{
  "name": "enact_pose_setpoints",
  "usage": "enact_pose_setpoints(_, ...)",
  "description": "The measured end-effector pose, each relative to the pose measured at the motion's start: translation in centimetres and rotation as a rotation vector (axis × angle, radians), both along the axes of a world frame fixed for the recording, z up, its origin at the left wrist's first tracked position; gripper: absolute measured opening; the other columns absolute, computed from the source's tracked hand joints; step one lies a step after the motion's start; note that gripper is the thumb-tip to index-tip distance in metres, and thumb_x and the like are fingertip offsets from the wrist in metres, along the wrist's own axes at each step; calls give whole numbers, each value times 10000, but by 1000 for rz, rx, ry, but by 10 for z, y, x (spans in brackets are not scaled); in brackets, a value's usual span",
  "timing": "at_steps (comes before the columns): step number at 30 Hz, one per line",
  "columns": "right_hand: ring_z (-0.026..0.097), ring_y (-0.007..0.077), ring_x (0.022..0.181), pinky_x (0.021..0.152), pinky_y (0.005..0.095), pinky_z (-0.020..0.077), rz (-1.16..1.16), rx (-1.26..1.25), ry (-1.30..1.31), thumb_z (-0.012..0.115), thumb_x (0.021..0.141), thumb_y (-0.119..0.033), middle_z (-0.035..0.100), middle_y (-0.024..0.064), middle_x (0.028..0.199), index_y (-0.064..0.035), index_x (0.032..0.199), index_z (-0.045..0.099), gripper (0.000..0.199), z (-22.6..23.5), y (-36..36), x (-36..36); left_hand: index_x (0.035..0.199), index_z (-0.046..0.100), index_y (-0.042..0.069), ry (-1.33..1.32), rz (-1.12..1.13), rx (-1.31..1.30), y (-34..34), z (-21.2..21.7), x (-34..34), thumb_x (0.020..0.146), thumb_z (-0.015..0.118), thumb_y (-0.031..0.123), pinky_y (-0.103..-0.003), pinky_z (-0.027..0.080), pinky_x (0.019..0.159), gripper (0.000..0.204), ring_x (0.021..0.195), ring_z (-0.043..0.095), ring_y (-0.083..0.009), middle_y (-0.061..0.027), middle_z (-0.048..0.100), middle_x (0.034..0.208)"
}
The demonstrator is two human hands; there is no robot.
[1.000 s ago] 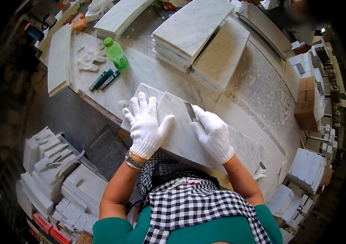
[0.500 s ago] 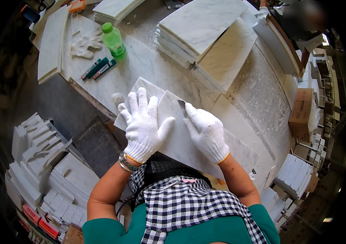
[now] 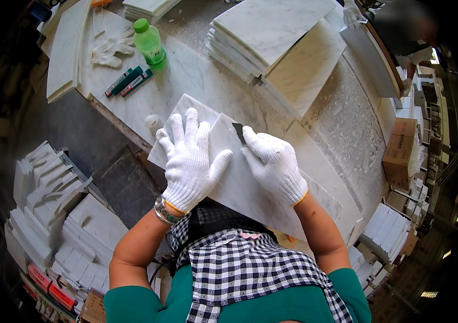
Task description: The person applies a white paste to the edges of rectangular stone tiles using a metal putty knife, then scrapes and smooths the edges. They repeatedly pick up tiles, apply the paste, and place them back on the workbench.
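Observation:
My left hand [image 3: 190, 167], in a white knitted glove, lies flat with its fingers spread over pale marble slabs. My right hand [image 3: 273, 164], gloved the same way, is closed around a small scraper. The scraper's dark flat blade [image 3: 238, 133] sticks out past the fingertips, over the upper slab [image 3: 237, 194]; its handle is hidden in the glove. Whether the blade touches the stone I cannot tell. A lower slab [image 3: 186, 102] shows beyond the left fingers. Beside those fingers sits a small whitish translucent round object [image 3: 153, 123].
A green bottle [image 3: 150, 46], two slim dark green boxes [image 3: 128, 82] and a spare white glove [image 3: 111, 53] lie on the far left of the marble-topped table [image 3: 191, 67]. Stacked slabs [image 3: 272, 29] stand beyond, with a cardboard box [image 3: 399, 148] at right. Another person's gloved hand [image 3: 353, 13] is far right.
The scraper has tilted in my right hand, so its blade now looks darker and broader. My left hand stays spread on the slabs. The whole view has shifted slightly.

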State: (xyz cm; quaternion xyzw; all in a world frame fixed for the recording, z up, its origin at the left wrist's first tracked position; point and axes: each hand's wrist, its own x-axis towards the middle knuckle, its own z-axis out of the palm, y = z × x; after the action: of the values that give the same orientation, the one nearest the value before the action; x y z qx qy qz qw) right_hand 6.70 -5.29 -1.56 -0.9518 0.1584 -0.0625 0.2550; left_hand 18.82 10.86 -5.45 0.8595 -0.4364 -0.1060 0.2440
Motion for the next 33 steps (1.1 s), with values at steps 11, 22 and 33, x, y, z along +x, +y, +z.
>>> enact_pose_setpoints(11,694,320,906,757,415,562,316,2,53,676,883,-110,723,115,991,-124,1216,698,334,3,-26,26,1322,540,-38,-66,-19,-69,-2,-2,1,878,726,405,-767,212,1096,654,1390,331,-545,-317,413,1506)
enact_pose_setpoints(22,656,326,791,730,395,536,-23,88,-66,719,875,-63,666,153,880,-12,1250,676,380,9,-11,-22,1308,556,-38,-74,-5,-99,1,-2,2,875,728,411,-755,207,1110,648,1379,357,-524,-323,430,1500)
enact_pose_setpoints(33,679,356,802,718,411,545,-107,71,63,701,888,-130,685,180,885,-53,1211,712,333,4,6,15,1301,565,-41,-48,-14,-109,-2,0,2,871,731,429,-745,194,1121,658,1383,360,-517,-327,430,1505)
